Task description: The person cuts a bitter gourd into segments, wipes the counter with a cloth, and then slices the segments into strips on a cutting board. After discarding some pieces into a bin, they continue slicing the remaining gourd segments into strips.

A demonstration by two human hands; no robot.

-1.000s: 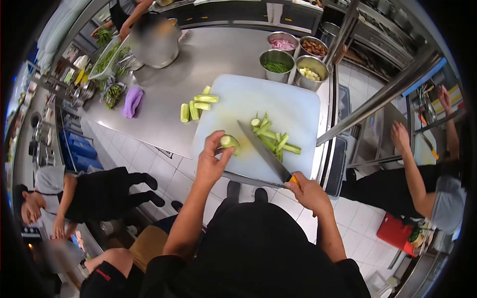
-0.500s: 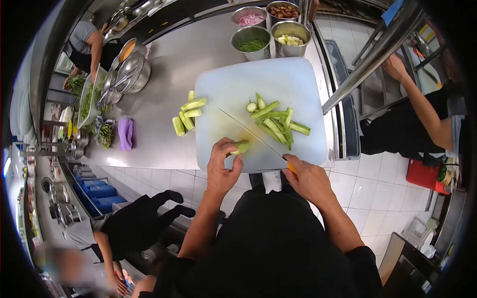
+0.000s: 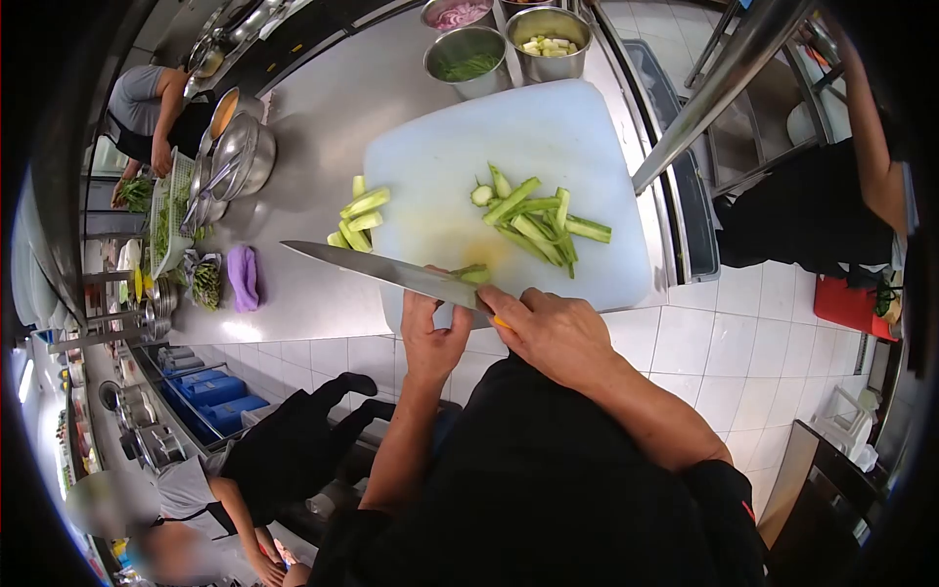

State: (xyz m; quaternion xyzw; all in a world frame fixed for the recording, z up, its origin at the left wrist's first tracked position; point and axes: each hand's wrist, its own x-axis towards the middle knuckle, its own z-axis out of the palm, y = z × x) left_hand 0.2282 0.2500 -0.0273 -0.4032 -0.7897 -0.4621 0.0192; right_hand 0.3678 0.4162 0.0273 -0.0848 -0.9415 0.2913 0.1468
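Observation:
My right hand [image 3: 558, 335] grips a kitchen knife [image 3: 377, 268] by its orange handle. The long blade points left and passes over the fingers of my left hand [image 3: 431, 338]. My left hand is closed on a short piece of cucumber [image 3: 473, 273] near the front edge of the white cutting board [image 3: 430, 176]; the blade partly hides the fingertips. Long green cucumber strips [image 3: 538, 220] lie in a pile on the right half of the board. Thicker peeled cucumber pieces [image 3: 364, 203] rest at its left edge.
Steel pots with sliced greens [image 3: 468, 64] and cut pale pieces [image 3: 550, 46] stand behind the board. A purple cloth [image 3: 244, 277], steel bowls [image 3: 256, 157] and a green basket [image 3: 176, 210] sit on the left. Co-workers are at left, lower left and right; a metal post [image 3: 719, 98] rises at right.
My right hand has moved left and swung the knife from lying diagonally over the board to crossing above my left hand. My left hand keeps the cucumber piece. The view has shifted slightly.

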